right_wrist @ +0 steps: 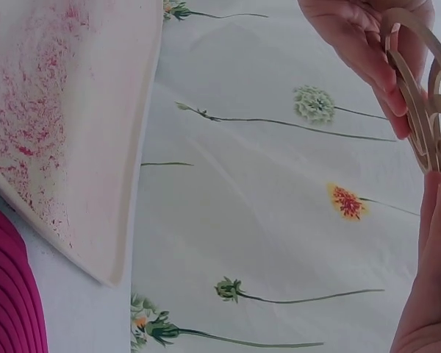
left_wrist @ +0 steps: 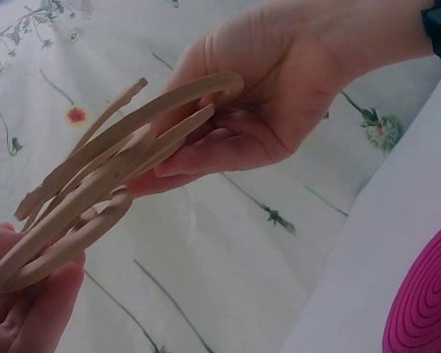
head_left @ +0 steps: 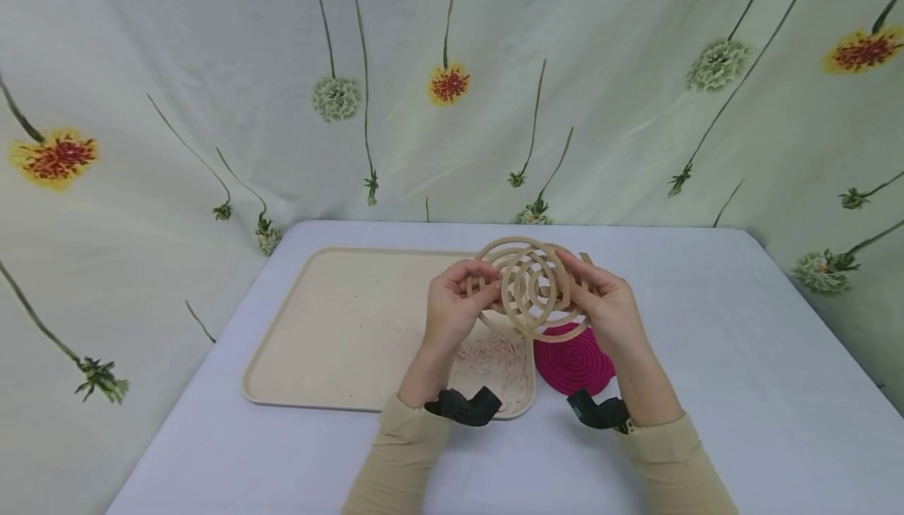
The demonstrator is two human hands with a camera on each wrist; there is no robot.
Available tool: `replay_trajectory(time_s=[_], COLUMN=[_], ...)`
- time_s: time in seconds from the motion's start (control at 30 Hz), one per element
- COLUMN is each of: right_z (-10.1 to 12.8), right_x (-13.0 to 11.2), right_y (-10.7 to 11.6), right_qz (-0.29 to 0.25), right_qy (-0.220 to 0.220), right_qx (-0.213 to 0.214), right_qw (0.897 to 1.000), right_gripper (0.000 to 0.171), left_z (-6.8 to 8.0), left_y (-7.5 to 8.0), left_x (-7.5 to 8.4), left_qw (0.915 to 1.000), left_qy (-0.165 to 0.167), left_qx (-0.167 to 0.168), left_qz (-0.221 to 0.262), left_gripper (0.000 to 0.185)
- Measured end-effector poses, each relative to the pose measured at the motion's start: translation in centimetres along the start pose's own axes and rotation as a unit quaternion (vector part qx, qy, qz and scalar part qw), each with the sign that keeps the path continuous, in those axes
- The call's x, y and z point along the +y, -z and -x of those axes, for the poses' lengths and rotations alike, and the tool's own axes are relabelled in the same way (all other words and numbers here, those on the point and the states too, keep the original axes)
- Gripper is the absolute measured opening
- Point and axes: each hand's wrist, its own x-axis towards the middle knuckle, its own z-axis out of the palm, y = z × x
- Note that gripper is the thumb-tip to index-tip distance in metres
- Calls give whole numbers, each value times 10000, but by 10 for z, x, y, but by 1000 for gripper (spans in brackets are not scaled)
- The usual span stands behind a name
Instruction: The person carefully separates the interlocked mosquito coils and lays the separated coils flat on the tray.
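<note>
**Two hands lift a wooden ring trivet above the table**

Head view: The left hand [head_left: 452,307] and right hand [head_left: 607,311] hold a pale wooden trivet [head_left: 528,287] of interlocking rings in the air above the middle of the table [head_left: 706,389], tilted up toward the camera. The fingers of each hand curl round the outer rings from opposite sides, thumbs on the near face. Below it a magenta spiral coaster [head_left: 574,362] lies on the table, just beside the right edge of a beige tray [head_left: 332,326] (its surface speckled with pink dust). A flower-print cloth [head_left: 212,67] hangs behind the far edge.

Left wrist view: The right hand [left_wrist: 279,103] grips the trivet [left_wrist: 110,169], seen edge-on, its fingers pressed together beneath the rings and the thumb over them. The left hand's fingers [left_wrist: 29,309] pinch the lower end. The coaster [left_wrist: 426,294] shows at the lower right.

Right wrist view: The left hand [right_wrist: 367,44] curls over the trivet [right_wrist: 419,95] at the upper right, while the right hand's fingers [right_wrist: 430,279] rise straight beside it. The tray [right_wrist: 66,125] and coaster [right_wrist: 7,294] sit at the left.
</note>
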Motion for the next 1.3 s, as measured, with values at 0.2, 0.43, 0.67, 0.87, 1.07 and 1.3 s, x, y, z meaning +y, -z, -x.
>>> replay_trajectory(time_s=[0.2,0.43,0.67,0.87,1.07,1.3], right_z=[1,1,2,1,1,2], right_x=[1,2,-5,-9,-9,-8], right_y=[-7,-13,16,33,30,23], right_qz=[-281,-548,290,1201,1546,1216], right_qy=[113,66,-169,-187,-305,27], right_qx=[367,648,-805,-2229,-2009,-1231], right_qw=[9989,9964,9962,9672,9669,9849], right_gripper=[45,43,46,34,13,32], left_z=[4,4,0,-1,-1,0], left_y=[-9,-15,10,28,30,16], left_x=[1,-4,-1,5,5,1], left_qw=[9988,9966,9968,9775,9765,9902], left_qy=[-22,-311,282,526,566,498], left_qx=[481,757,-642,-1822,-1869,-1015], left_qz=[29,-44,-372,-924,-909,-821], left_gripper=[17,15,17,19,23,25])
